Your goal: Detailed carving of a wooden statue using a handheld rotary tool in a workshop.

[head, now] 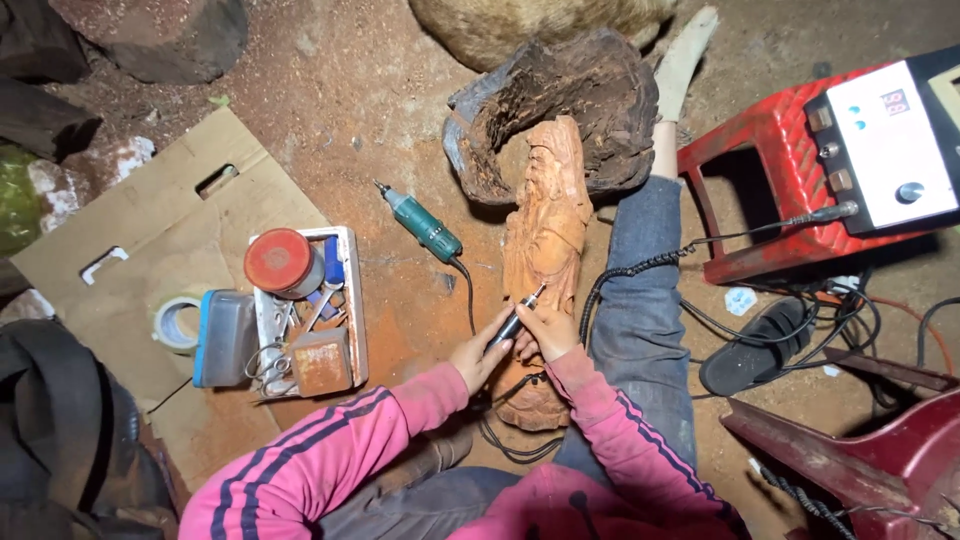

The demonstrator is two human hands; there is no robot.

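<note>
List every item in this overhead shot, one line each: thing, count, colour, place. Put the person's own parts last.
wooden figure carving: 1, orange-brown, centre, lying on the dirt floor
dark stump: 1, dark brown, behind the carving's top
handheld carving tool: 1, black, held against the carving
green rotary tool: 1, green, on the floor left of the carving
white tray: 1, white, on the cardboard, full of small tools
red lid: 1, red, on the tray
tape roll: 1, pale, left of the tray
cardboard sheet: 1, tan, left
red stool: 1, red, right
control box: 1, white and black, on the stool
sandal: 1, black, right floor
left hand: 1, gripping the tool
right hand: 1, steadying the tool tip
</note>
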